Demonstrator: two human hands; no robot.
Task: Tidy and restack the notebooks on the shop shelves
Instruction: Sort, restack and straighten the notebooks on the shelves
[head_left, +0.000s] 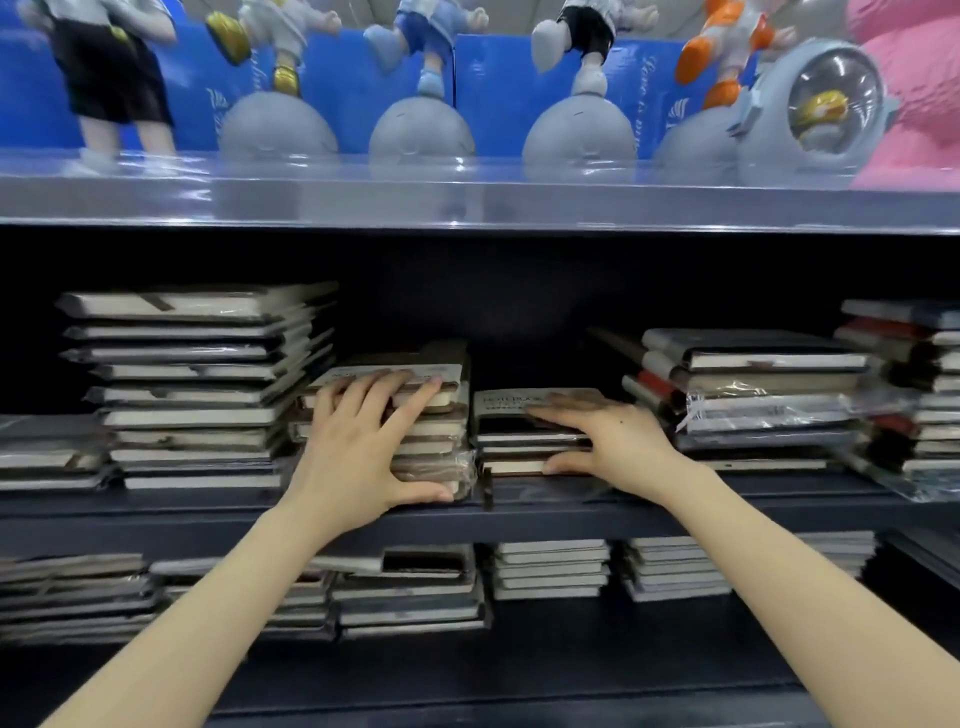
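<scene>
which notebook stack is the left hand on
The taller centre stack: left hand spans it, fingers on top, thumb below. Right hand grips the shorter stack.

Dark-covered, mostly film-wrapped notebooks are lying flat in uneven stacks on the shelf (571, 512): tall stack (192, 384) at left; middle stack (431, 426), which the left hand (358, 447) is gripping top and bottom; short stack (524, 441) just beside it, which the right hand (618, 441) is gripping; skewed stack (753, 395) at right.
</scene>
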